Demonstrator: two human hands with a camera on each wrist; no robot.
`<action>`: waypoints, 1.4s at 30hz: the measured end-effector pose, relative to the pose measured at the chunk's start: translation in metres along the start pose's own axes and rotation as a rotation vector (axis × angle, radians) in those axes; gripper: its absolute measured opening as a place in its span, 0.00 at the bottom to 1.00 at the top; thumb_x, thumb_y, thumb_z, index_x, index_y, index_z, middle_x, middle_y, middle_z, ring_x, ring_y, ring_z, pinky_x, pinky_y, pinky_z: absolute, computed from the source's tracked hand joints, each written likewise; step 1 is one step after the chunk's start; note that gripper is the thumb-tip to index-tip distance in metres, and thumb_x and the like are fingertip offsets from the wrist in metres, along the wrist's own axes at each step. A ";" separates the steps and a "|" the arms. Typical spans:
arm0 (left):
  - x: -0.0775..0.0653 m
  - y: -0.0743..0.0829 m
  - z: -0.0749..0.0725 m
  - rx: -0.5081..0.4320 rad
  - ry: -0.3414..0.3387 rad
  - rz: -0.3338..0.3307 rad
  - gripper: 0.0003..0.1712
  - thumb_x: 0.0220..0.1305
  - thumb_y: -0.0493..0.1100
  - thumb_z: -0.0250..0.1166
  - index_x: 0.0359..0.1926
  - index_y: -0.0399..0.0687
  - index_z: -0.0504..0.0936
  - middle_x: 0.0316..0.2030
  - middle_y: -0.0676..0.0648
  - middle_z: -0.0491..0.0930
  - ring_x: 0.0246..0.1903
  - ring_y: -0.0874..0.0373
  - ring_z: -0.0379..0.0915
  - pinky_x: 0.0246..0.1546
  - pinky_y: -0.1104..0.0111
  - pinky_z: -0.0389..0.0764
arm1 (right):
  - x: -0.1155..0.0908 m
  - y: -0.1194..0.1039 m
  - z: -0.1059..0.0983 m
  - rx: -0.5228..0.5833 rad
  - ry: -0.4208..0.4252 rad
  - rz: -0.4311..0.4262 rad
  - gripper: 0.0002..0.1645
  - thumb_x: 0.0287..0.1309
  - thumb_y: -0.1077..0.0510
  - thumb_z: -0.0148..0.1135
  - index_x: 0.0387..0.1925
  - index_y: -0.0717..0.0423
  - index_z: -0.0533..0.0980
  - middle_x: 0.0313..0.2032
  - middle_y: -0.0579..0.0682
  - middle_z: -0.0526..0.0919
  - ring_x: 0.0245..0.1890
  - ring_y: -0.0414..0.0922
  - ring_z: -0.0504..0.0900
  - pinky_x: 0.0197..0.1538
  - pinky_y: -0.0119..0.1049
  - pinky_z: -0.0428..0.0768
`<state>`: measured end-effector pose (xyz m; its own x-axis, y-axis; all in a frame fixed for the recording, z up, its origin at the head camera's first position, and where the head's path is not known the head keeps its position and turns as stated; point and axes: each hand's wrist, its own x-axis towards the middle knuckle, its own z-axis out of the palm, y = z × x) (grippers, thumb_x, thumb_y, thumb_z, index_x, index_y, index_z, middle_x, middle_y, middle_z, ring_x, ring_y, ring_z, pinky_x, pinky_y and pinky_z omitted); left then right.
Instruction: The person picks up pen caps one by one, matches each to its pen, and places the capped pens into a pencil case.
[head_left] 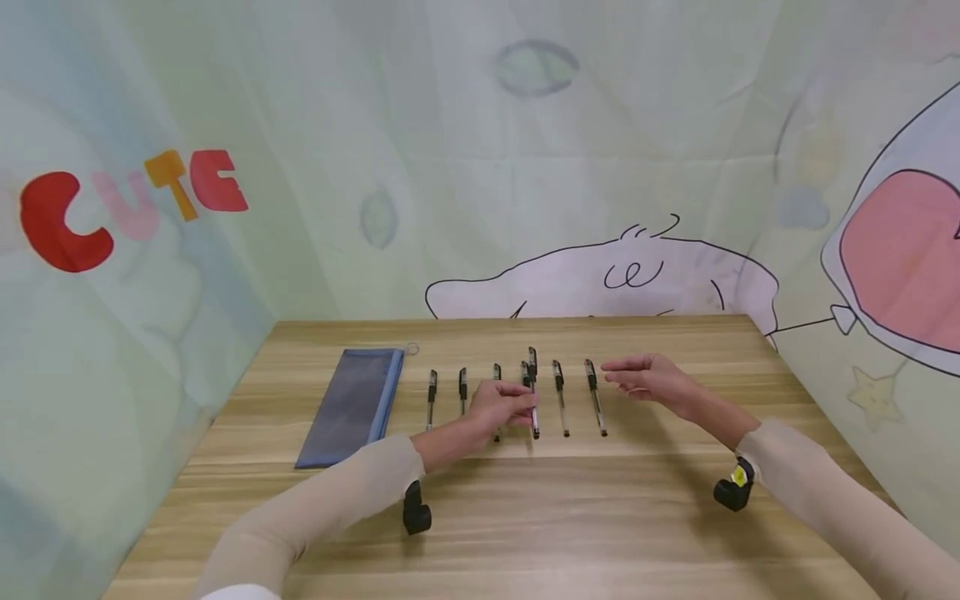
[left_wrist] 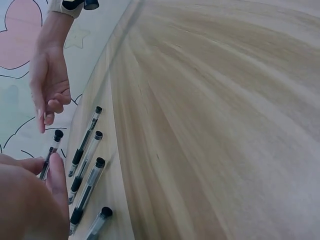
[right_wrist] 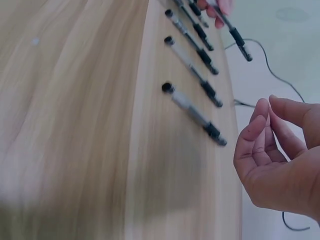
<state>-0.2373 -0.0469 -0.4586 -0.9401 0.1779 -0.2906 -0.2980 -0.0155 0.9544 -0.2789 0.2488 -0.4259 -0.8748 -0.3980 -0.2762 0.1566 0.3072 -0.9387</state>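
My left hand (head_left: 504,406) pinches a black-capped gel pen (head_left: 533,367), raised above a row of similar pens. In the left wrist view, this held pen (left_wrist: 56,141) stands tilted between thumb and fingers. The right wrist view shows its dark grip and cap (right_wrist: 237,37) pointing away from the hand. My right hand (head_left: 651,385) hovers just right of the rightmost pen (head_left: 596,398), holding nothing, its fingers loosely bent. Another pen (head_left: 561,398) lies between these two hands. Left of and partly behind my left hand lie more pens (head_left: 432,387).
A blue-edged mesh zipper pouch (head_left: 348,400) lies flat on the left of the wooden table (head_left: 570,517). Behind the table hangs a printed cloth backdrop (head_left: 465,167). A dark cable (right_wrist: 267,62) shows beyond the table edge in the right wrist view.
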 end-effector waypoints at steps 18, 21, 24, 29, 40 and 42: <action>0.036 0.011 0.066 0.148 -0.007 0.078 0.18 0.61 0.30 0.72 0.52 0.32 0.84 0.39 0.38 0.89 0.31 0.56 0.88 0.40 0.64 0.91 | -0.033 0.015 -0.038 -0.038 0.050 0.021 0.26 0.73 0.54 0.61 0.64 0.66 0.74 0.40 0.33 0.85 0.40 0.36 0.82 0.48 0.29 0.85; 0.047 0.011 0.076 0.169 0.014 0.105 0.16 0.59 0.30 0.73 0.49 0.31 0.85 0.38 0.39 0.89 0.33 0.52 0.89 0.37 0.65 0.91 | -0.037 0.017 -0.043 -0.035 0.050 0.021 0.24 0.73 0.53 0.61 0.63 0.62 0.77 0.41 0.32 0.85 0.40 0.36 0.82 0.48 0.29 0.85; 0.055 0.012 0.085 0.167 0.028 0.108 0.15 0.58 0.29 0.73 0.47 0.31 0.86 0.36 0.39 0.89 0.33 0.50 0.90 0.37 0.65 0.91 | -0.040 0.020 -0.049 -0.035 0.056 0.024 0.20 0.73 0.53 0.60 0.60 0.57 0.80 0.41 0.33 0.85 0.40 0.36 0.83 0.48 0.29 0.85; 0.060 0.010 0.101 0.173 0.031 0.103 0.14 0.59 0.28 0.73 0.47 0.30 0.86 0.35 0.38 0.89 0.31 0.50 0.90 0.35 0.66 0.91 | -0.043 0.029 -0.055 -0.056 0.057 0.051 0.26 0.74 0.51 0.60 0.64 0.63 0.76 0.45 0.38 0.85 0.41 0.36 0.83 0.49 0.30 0.85; 0.068 -0.001 0.153 0.468 0.132 0.143 0.06 0.54 0.32 0.78 0.25 0.38 0.88 0.18 0.45 0.86 0.18 0.55 0.85 0.20 0.74 0.84 | -0.048 0.045 -0.063 -0.002 0.063 0.086 0.32 0.76 0.51 0.56 0.69 0.69 0.68 0.48 0.40 0.83 0.41 0.35 0.82 0.48 0.30 0.85; 0.069 -0.001 0.161 0.520 0.139 0.128 0.10 0.52 0.33 0.79 0.20 0.40 0.86 0.13 0.46 0.84 0.14 0.56 0.83 0.17 0.76 0.82 | -0.049 0.045 -0.064 0.009 0.061 0.077 0.30 0.76 0.51 0.56 0.69 0.68 0.69 0.47 0.39 0.83 0.41 0.34 0.82 0.47 0.29 0.85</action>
<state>-0.2751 0.1237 -0.4687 -0.9870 0.0749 -0.1425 -0.0918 0.4652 0.8804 -0.2578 0.3372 -0.4412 -0.8865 -0.3199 -0.3344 0.2280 0.3269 -0.9171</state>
